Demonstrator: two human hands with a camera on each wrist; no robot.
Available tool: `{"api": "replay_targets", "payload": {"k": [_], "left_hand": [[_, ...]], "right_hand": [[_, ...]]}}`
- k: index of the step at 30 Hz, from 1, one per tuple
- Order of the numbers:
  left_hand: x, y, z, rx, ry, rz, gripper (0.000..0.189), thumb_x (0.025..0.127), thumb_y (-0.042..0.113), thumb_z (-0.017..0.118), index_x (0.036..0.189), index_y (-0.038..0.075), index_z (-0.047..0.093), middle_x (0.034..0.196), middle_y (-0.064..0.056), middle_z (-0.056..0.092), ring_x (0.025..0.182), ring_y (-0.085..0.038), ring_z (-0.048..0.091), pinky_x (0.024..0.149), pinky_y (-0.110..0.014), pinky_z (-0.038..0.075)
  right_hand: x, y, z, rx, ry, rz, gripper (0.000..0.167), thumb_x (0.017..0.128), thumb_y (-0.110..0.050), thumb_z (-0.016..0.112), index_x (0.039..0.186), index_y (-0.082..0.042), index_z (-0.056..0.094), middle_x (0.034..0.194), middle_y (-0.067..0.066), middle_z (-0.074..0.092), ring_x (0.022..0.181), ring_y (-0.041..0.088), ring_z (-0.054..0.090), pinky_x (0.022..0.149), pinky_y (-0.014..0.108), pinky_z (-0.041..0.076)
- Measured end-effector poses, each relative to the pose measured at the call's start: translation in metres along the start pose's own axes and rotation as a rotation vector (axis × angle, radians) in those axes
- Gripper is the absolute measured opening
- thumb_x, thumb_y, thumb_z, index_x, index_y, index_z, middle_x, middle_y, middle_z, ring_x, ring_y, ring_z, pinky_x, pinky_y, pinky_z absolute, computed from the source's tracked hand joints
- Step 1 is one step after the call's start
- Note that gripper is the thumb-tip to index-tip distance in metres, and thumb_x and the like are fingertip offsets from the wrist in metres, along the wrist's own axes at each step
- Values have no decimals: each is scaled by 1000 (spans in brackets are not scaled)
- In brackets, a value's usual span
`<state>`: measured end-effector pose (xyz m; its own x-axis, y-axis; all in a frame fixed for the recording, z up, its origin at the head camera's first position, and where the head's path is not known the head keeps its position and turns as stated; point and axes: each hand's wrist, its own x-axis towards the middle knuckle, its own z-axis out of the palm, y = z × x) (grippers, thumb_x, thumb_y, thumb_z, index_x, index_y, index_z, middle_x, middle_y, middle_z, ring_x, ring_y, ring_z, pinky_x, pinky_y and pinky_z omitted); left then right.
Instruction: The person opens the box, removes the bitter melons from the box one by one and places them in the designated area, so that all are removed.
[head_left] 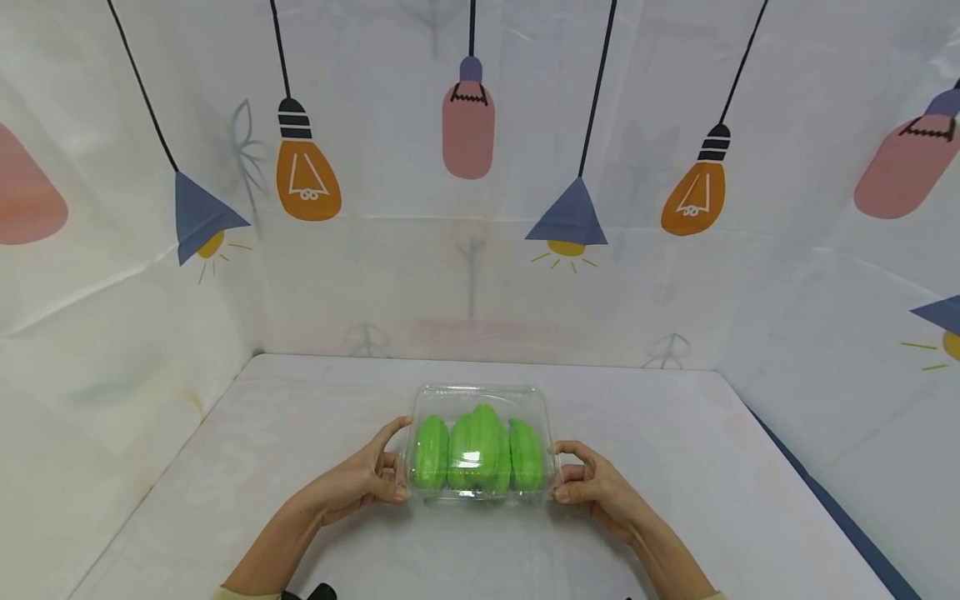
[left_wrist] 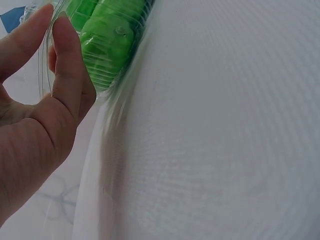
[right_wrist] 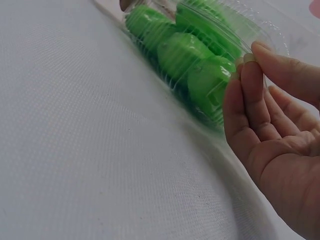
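A clear plastic clamshell box (head_left: 480,398) with its lid down lies on the white table, long side toward me. Inside sit several bright green, ridged, elongated pieces (head_left: 480,450), side by side. My left hand (head_left: 360,479) pinches the box's left rim between thumb and fingers; the left wrist view shows the thumb (left_wrist: 25,42) on one face of the rim and the fingers below. On the opposite side, my right hand (head_left: 596,487) pinches the right rim, its thumb (right_wrist: 285,70) against the clear edge and the other fingers curled beneath.
The white table (head_left: 450,550) stretches out around the box. Pale cloth walls (head_left: 375,275) printed with hanging lamps and bulbs stand behind it and on both sides. A dark blue strip (head_left: 817,492) runs along the table's right edge.
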<state>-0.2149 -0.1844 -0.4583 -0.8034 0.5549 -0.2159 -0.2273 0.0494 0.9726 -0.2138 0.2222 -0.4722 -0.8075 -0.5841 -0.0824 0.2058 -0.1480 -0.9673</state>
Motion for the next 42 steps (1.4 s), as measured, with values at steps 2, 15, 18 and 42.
{"api": "replay_targets", "payload": {"k": [2, 15, 18, 42], "left_hand": [[0, 0, 0, -2, 1, -1, 116, 78, 1, 77, 157, 30, -3, 91, -1, 52, 81, -12, 54, 79, -29, 57], [-1, 1, 0, 1, 8, -9, 115, 78, 3, 77, 158, 30, -3, 92, -1, 51, 81, -12, 53, 79, -30, 57], [-1, 2, 1, 0, 6, -9, 115, 78, 3, 77, 158, 30, -3, 92, -1, 51, 82, -12, 54, 79, -30, 57], [-1, 2, 2, -3, 15, -14, 115, 78, 2, 76, 158, 28, -2, 93, -3, 51, 80, -13, 54, 78, -31, 57]], "right_hand": [[0, 0, 1, 3, 1, -6, 53, 87, 5, 63, 132, -11, 40, 84, -5, 67, 77, 6, 65, 75, 22, 57], [0, -1, 2, 14, 34, 13, 43, 87, 6, 63, 124, -11, 47, 86, -6, 69, 80, 7, 68, 77, 22, 58], [0, 0, 2, 19, 34, 9, 42, 87, 6, 63, 123, -11, 48, 86, -6, 70, 80, 7, 69, 77, 22, 58], [-1, 0, 3, 49, 65, 22, 28, 86, 8, 63, 107, -12, 61, 87, -6, 71, 80, 7, 69, 76, 21, 59]]}}
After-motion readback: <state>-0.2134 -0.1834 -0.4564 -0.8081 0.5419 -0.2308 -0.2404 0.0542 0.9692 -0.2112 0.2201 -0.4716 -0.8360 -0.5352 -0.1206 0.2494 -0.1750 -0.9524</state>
